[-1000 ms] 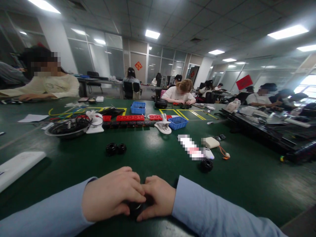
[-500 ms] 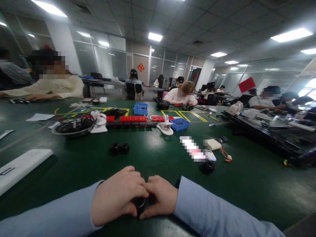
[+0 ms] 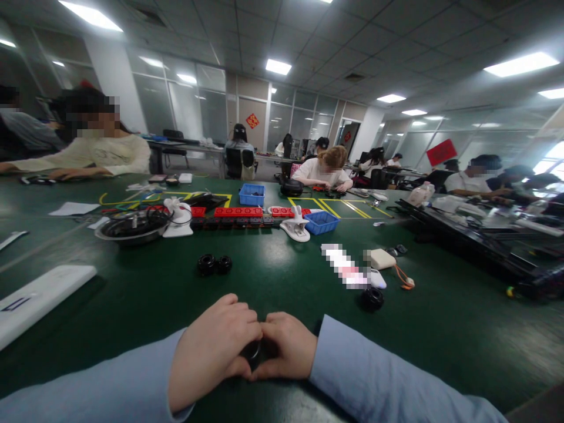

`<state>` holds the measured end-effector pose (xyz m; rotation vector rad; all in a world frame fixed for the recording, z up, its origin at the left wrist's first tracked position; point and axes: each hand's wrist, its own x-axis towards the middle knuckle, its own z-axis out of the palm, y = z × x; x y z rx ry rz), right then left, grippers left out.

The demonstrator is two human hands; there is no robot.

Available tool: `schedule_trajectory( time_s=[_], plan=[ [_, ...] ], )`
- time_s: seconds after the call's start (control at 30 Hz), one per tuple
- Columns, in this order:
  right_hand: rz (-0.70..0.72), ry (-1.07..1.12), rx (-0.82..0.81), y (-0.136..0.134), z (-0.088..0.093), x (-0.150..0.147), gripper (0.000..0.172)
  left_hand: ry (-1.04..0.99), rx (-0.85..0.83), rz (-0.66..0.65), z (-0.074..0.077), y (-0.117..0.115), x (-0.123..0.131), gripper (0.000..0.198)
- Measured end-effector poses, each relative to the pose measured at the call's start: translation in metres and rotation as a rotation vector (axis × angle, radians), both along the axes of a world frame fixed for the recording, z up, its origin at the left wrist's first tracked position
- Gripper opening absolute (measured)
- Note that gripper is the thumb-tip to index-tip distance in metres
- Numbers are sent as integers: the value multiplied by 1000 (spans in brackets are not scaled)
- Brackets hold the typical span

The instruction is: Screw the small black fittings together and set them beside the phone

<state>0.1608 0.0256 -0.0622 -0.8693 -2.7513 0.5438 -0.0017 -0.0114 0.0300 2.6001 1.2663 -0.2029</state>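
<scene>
Near the table's front edge, my left hand (image 3: 215,348) curls round a glossy black round part (image 3: 252,353), with the thumb low on its near side. My right hand (image 3: 288,346) closes on the same part from the other side, and the fingers of both hands meet over its top. Most of the part is hidden by the fingers. Beyond my left hand lie two black ring-shaped parts, a larger one (image 3: 206,264) and a smaller one (image 3: 224,264). Another black ring-shaped part (image 3: 372,298) rests ahead of my right hand, beside a pixelated bright screen (image 3: 343,267).
A long white case (image 3: 48,299) lies at left. Farther off are a metal bowl (image 3: 132,229), a red-and-black strip (image 3: 238,212), a white clip stand (image 3: 296,226) and two blue bins (image 3: 321,222) (image 3: 252,194). A black frame (image 3: 476,247) fills the right; people sit around the table.
My left hand has shifted slightly right and up, and its thumb has moved across the near side of the black part. My right hand keeps nearly the same place.
</scene>
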Motion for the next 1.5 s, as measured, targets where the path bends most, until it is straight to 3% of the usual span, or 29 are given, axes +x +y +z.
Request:
schedule_trajectory(
  time_s=[0.6, 1.5],
  plan=[
    [-126, -27, 82, -1, 2, -2, 42, 20, 263, 110, -18, 2, 6, 31],
    [-146, -50, 54, -3, 6, -2, 42, 1, 309, 154, -28, 7, 7, 43]
  ],
)
